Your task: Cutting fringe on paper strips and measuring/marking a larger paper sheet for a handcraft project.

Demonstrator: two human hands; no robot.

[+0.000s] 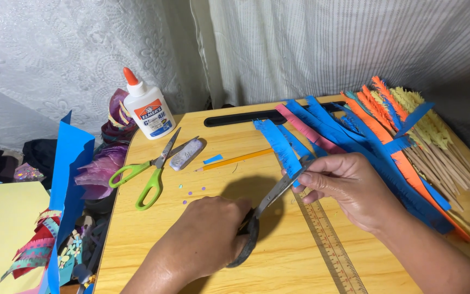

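Left hand [205, 239] closed around the dark handles of the scissors [265, 204]; blades point to about 1 o'clock from that hand. Right hand [349, 188] pinched on the fringed blue paper strip [279, 144], which runs away to 11 o'clock from its fingertips. Blade tips meet the strip's lower end, just beside the right thumb. Bench [202, 163]: green-handled scissors [147, 177] at 10 o'clock from the left hand, glue bottle [148, 111] beyond them, pencil [235, 159] between (ruler [330, 245] lies under the right wrist).
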